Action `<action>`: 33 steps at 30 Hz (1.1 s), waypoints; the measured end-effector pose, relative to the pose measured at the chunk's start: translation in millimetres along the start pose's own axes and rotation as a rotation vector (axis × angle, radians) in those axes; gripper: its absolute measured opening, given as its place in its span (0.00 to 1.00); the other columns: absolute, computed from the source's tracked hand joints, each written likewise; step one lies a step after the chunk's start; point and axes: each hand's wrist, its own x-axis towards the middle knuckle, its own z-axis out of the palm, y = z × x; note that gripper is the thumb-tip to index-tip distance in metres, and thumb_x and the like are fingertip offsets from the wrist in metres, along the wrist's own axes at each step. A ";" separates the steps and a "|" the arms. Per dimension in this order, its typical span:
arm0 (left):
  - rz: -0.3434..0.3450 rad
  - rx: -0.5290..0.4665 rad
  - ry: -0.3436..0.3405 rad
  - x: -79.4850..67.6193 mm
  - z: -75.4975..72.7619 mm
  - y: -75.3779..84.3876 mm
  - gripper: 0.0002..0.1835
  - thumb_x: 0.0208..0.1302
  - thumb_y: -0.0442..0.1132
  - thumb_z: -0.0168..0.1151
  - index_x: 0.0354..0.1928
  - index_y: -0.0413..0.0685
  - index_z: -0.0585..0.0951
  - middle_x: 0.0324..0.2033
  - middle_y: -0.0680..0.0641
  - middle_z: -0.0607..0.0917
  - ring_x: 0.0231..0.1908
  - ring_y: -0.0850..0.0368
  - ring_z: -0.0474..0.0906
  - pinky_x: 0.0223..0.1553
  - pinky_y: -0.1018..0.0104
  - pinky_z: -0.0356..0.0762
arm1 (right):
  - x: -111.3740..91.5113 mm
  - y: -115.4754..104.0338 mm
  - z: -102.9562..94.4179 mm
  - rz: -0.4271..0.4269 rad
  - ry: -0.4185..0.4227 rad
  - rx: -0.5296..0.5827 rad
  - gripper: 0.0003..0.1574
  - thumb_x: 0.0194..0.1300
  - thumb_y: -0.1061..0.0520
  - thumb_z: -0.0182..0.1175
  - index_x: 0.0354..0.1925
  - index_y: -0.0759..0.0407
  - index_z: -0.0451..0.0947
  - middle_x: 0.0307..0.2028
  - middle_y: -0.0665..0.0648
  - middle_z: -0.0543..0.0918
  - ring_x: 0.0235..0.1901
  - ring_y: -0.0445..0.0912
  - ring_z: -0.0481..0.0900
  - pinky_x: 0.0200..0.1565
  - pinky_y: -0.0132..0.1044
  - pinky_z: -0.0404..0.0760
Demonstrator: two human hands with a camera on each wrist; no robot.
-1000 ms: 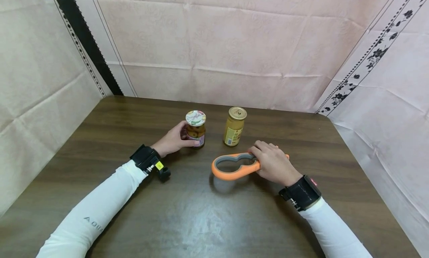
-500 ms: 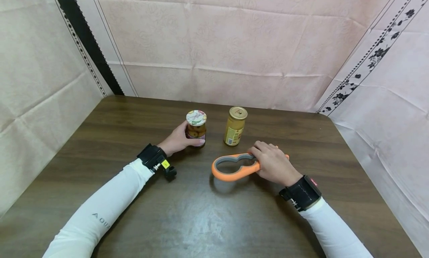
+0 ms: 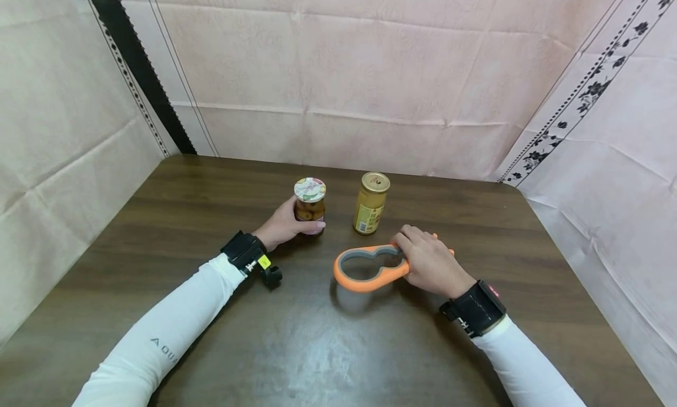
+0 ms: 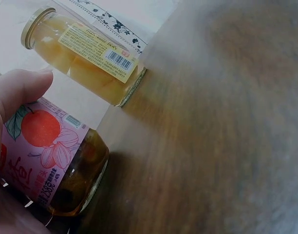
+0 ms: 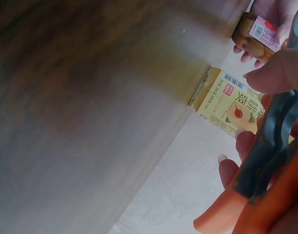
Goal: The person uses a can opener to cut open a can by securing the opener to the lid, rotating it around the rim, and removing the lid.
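Note:
My left hand [image 3: 277, 228] grips a glass jar [image 3: 309, 189] with a patterned white lid, its thumb across the front. In the left wrist view this jar [image 4: 46, 156] shows a pink label with a red fruit, and dark round fruit inside. My right hand [image 3: 429, 263] holds an orange jar opener [image 3: 362, 286] with a grey scalloped inner edge, its looped end pointing left. Between the hands, farther back, stands a taller jar [image 3: 368, 210] of yellow fruit with a gold lid. Its peach label faces the right wrist view, where the jar opener [image 5: 266, 151] partly covers it.
A dark wooden table [image 3: 296, 348] lies under everything. Pale cloth [image 3: 338, 72] hangs behind its back edge and along both sides. Each wrist carries a black camera strap [image 3: 245, 255] over a white sleeve.
My left hand has moved right and wrapped farther round the pink-labelled jar, its thumb covering more of the label. The right hand and jar opener stay nearly still.

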 end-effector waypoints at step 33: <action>-0.043 -0.012 -0.051 -10.7 4.4 -3.2 0.44 0.62 0.47 0.74 0.74 0.47 0.61 0.67 0.39 0.73 0.67 0.43 0.71 0.70 0.47 0.68 | -1.5 -2.6 -6.2 -0.023 0.080 -0.045 0.23 0.44 0.58 0.69 0.43 0.52 0.77 0.27 0.47 0.80 0.25 0.42 0.75 0.27 0.37 0.74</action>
